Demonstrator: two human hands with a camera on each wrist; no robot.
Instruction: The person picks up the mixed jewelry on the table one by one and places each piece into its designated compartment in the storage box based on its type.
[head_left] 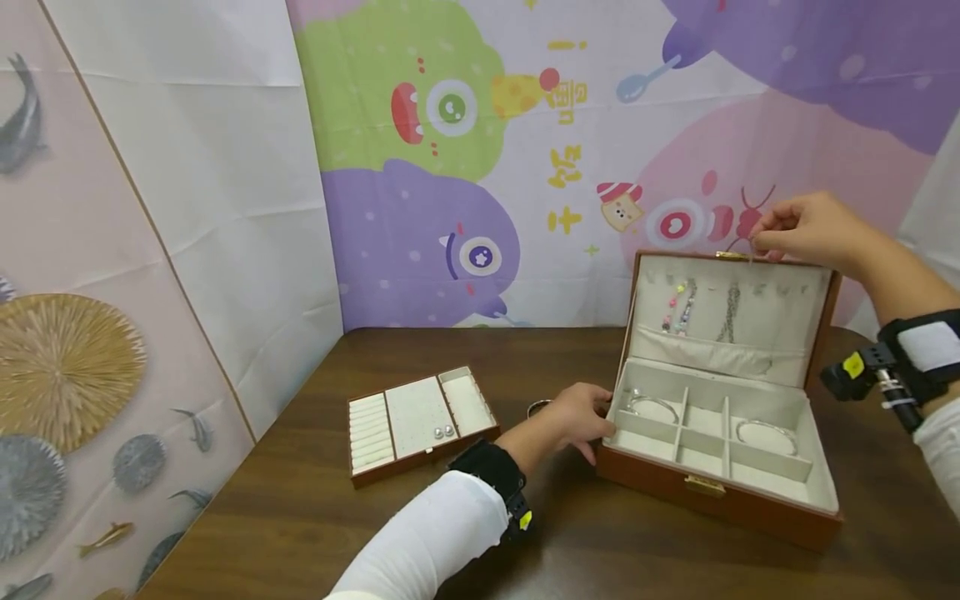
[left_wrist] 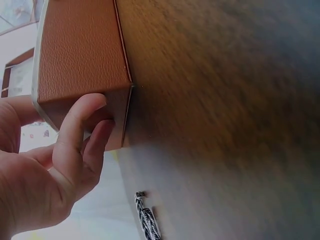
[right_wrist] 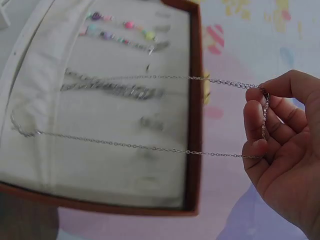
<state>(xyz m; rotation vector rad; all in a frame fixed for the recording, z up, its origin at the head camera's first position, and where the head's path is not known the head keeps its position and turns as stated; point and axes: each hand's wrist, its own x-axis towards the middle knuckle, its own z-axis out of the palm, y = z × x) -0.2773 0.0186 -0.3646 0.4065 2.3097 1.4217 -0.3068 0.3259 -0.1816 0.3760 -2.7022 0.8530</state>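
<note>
A brown jewelry box (head_left: 787,527) stands with its lid (head_left: 787,321) raised. My left hand (head_left: 577,418) grips the box's left side, with fingers along its outer wall and rim in the left wrist view. Above the lid's top edge, my right hand (head_left: 813,229) pinches a thin silver necklace (right_wrist: 133,146). Its chain hangs in a long loop in front of the lid lining in the right wrist view. A colorful beaded strand (right_wrist: 129,25) and a thicker silver chain (head_left: 730,312) hang inside the lid. Silver bangles (head_left: 765,425) lie in two of the box's compartments.
Left of the box, a shallow jewelry tray (head_left: 408,412) with ring rolls lies on the dark wooden table (head_left: 300,500). Pearl earrings (head_left: 448,431) sit in its middle section. A braided bracelet (left_wrist: 148,220) lies behind my left hand. A cartoon-printed cloth (head_left: 555,275) hangs behind.
</note>
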